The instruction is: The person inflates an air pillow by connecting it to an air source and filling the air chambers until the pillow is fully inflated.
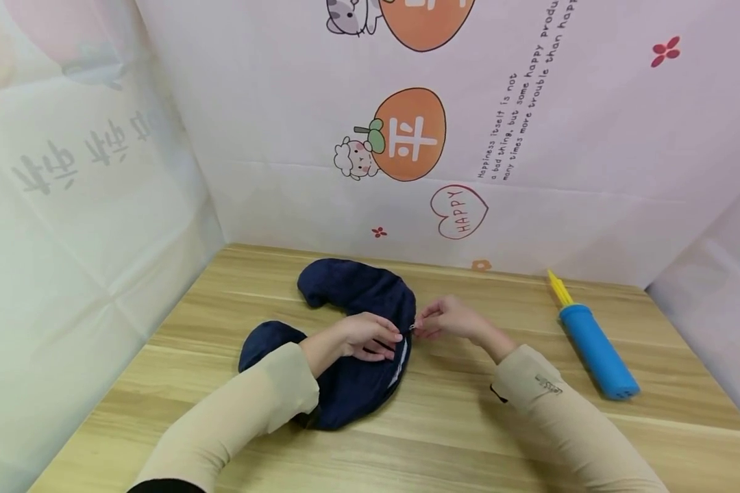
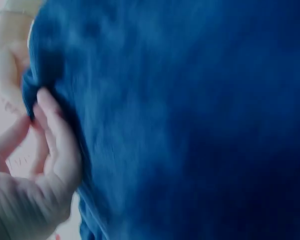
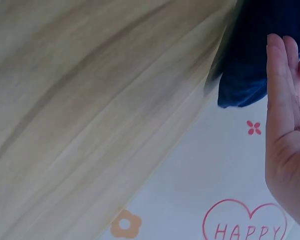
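A navy U-shaped neck pillow (image 1: 354, 390) lies on the wooden table, its two ends toward the left. Along its outer right edge a zipper (image 1: 399, 364) is partly open, and something whitish shows in the gap. My left hand (image 1: 366, 335) reaches across the pillow and pinches the fabric edge beside the zipper; the left wrist view shows thumb and fingers on a fold of cloth. On the other side of that edge, my right hand (image 1: 447, 318) pinches the small metal zipper pull (image 1: 413, 326). In the right wrist view the pull is mostly hidden by the fingers.
A blue hand pump (image 1: 598, 352) with a yellow nozzle (image 1: 558, 286) lies at the right of the table (image 1: 469, 438). White printed sheets (image 1: 284, 137) hang behind the table and at its sides.
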`<move>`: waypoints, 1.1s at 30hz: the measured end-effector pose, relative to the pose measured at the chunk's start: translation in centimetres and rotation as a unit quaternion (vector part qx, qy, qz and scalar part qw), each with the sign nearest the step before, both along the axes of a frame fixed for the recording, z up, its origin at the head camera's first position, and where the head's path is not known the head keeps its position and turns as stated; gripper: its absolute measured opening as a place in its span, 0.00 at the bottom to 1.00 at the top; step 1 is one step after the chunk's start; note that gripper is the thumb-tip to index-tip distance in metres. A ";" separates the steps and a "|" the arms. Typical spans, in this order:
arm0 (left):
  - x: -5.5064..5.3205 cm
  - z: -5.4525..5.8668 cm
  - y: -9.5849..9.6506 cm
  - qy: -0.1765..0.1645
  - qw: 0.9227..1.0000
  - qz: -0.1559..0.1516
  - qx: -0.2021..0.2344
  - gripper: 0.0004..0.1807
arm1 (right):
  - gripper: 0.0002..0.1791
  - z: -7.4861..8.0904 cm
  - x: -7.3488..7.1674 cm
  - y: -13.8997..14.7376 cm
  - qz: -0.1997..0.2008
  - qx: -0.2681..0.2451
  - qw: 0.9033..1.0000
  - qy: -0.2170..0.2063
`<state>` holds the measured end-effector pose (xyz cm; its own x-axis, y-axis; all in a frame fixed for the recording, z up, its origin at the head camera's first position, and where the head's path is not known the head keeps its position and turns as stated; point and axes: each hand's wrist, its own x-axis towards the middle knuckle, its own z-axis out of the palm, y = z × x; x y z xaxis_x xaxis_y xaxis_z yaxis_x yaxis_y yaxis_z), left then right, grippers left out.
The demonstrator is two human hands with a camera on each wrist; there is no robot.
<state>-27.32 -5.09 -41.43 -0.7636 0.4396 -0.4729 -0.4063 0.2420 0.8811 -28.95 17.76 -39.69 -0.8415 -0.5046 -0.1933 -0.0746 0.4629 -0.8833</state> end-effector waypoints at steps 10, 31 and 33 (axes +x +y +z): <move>-1.0 0.0 -1.5 0.005 1.000 -0.022 -0.021 0.10 | 0.08 -0.4 -1.1 1.0 -0.011 -0.013 1.000 -0.015; -0.3 0.3 -2.8 0.029 0.998 -0.025 -0.046 0.09 | 0.08 -1.0 -2.7 2.2 -0.056 0.021 0.998 0.002; -0.3 0.3 -2.8 0.031 0.998 -0.024 -0.047 0.09 | 0.08 -0.9 -2.8 2.2 -0.060 0.028 0.998 0.012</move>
